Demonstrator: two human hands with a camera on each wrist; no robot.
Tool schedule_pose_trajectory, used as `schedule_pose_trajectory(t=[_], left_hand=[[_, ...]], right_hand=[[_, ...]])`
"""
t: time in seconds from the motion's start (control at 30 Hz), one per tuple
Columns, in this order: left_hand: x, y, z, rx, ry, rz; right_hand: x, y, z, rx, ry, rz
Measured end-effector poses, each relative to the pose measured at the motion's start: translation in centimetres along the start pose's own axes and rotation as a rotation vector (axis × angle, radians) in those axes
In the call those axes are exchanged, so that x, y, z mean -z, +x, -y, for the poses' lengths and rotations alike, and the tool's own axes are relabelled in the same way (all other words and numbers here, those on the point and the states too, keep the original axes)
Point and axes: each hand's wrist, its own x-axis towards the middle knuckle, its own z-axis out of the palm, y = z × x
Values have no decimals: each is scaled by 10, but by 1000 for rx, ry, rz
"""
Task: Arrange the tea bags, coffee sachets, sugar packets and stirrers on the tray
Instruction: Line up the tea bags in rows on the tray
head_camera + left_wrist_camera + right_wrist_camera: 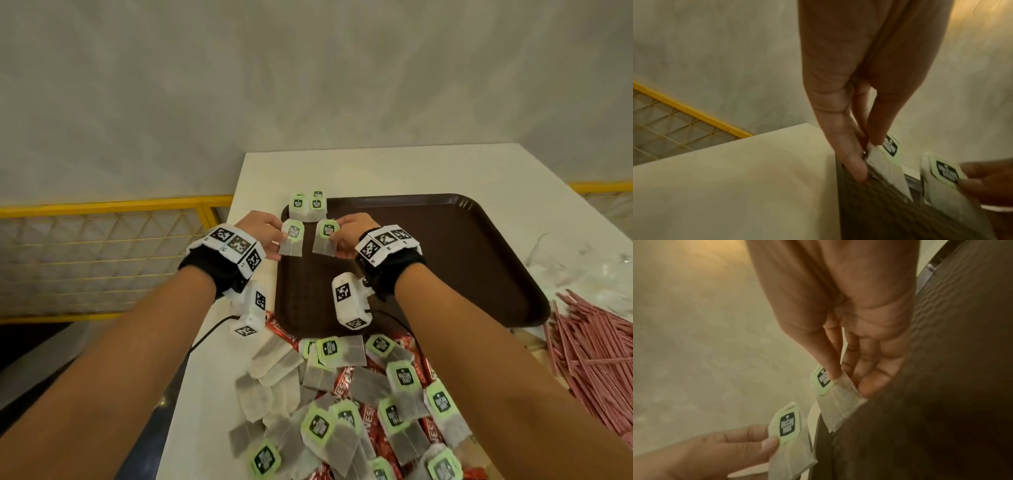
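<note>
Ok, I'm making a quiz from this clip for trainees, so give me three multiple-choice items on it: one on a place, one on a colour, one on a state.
1. Where do the pink stirrers lie?
A. on the tray
B. on the table right of the tray
C. in the left hand

2. What colour is the plastic tray?
A. dark brown
B. yellow
C. white

3. What is the right hand doing?
A. resting flat
B. pinching a green-tagged tea bag
C. gripping a stirrer

Answers:
1 B: the head view shows them piled past the tray's right edge.
2 A: its bare surface is dark brown.
3 B: its fingers pinch the bag at the tag.
</note>
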Motion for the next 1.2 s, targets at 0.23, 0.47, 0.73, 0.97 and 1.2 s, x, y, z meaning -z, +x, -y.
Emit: schedule_pose_trajectory(t=[0.23,0.47,0.73,0.97,1.2], left_hand=[[-4,56,-10,-108,257,-143],[-9,89,-11,-154,271,-197],[-10,106,-8,-194,329,-225],[-14,113,-7,-197,368,-265],[-16,105,-5,-369,496,-195]], right_hand=[[-8,69,14,77,-178,-98],[-10,106,14,72,-224,-62],[-7,124,12,56,-247,-122],[-3,129,13,72,-309,-134],[-7,125,10,115,-326,-163]])
